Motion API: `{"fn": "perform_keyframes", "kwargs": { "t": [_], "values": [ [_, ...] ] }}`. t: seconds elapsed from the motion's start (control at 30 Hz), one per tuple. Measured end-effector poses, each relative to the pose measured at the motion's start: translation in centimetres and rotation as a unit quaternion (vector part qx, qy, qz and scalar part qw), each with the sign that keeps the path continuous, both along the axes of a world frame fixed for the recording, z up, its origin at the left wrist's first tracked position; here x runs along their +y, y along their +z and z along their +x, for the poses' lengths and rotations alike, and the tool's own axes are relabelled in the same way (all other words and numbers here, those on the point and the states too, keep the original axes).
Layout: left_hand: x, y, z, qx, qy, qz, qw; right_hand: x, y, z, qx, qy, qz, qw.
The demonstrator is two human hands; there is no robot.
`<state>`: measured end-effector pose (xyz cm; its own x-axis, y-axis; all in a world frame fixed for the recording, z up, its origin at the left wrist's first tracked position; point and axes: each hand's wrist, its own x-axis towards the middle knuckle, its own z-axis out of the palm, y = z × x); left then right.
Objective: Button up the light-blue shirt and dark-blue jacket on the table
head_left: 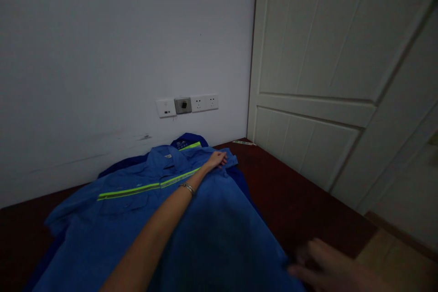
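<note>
A blue work shirt (126, 228) with yellow-green reflective strips lies spread out, collar towards the wall. Beneath it, darker blue clothing (193, 138) shows at the collar and along the sides. My left hand (216, 159), a bracelet on its wrist, reaches across the chest to the right shoulder and sleeve area. Its fingers are curled down onto the cloth there. At the lower right, my right hand (321, 264) is beside the shirt's lower side edge. Motion smears its fingers, so whether they grip the edge is unclear.
The clothes lie on a dark red-brown surface (273, 187) against a white wall (119, 45). Low on the wall sit several socket plates (204, 102). A white panelled door (308, 54) stands at the right, and a lighter floor (393, 255) shows below it.
</note>
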<state>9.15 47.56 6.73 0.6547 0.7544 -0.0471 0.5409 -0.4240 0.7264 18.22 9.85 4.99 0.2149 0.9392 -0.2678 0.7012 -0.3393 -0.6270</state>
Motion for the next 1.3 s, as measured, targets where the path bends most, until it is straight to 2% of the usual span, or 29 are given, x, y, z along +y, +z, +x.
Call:
{"fn": "perform_keyframes", "kwargs": {
  "t": [0.03,0.1,0.2,0.33,0.43,0.57,0.63,0.7,0.77,0.83,1.0,1.1,1.17,1.3],
  "values": [
    [0.6,0.2,-0.8,-0.019,0.004,-0.004,1.0,1.8,1.4,0.2,-0.009,0.01,0.005,1.0],
    [2.1,0.9,-3.1,-0.063,0.024,0.003,0.998,6.3,3.7,1.0,-0.051,0.059,0.09,0.993],
    [4.8,2.1,-8.4,-0.122,0.074,0.076,0.987,14.4,5.2,2.3,-0.102,0.105,0.17,0.974],
    [7.7,3.6,-18.0,-0.049,0.141,0.227,0.962,24.9,5.1,2.9,-0.188,0.108,0.239,0.947],
    [9.2,4.2,-26.2,0.034,0.194,0.285,0.938,31.4,4.9,2.4,-0.245,0.112,0.248,0.931],
    [10.4,4.2,-36.9,0.164,0.244,0.286,0.912,37.3,4.3,1.1,-0.261,0.14,0.231,0.927],
    [10.6,3.7,-41.3,0.219,0.241,0.262,0.909,39.1,3.7,0.5,-0.26,0.171,0.214,0.926],
    [10.7,3.0,-44.7,0.244,0.243,0.215,0.914,40.2,2.8,0.4,-0.27,0.19,0.195,0.924],
    [10.7,2.3,-46.7,0.239,0.241,0.174,0.924,41.0,2.1,0.6,-0.287,0.193,0.184,0.92],
    [10.9,1.6,-47.5,0.217,0.22,0.162,0.937,41.7,1.7,0.9,-0.291,0.201,0.189,0.916],
    [11.9,0.7,-46.0,0.184,0.167,0.133,0.959,42.8,2.5,0.9,-0.231,0.224,0.248,0.914],
    [12.8,1.0,-45.5,0.183,0.17,0.121,0.961,42.9,3.7,0.7,-0.208,0.213,0.282,0.912],
    [13.4,1.6,-46.0,0.163,0.183,0.128,0.961,42.8,4.6,1.1,-0.204,0.207,0.295,0.91],
    [13.7,3.2,-48.0,0.111,0.169,0.164,0.966,42.7,5.4,2.8,-0.282,0.171,0.259,0.908]
  ]
}}
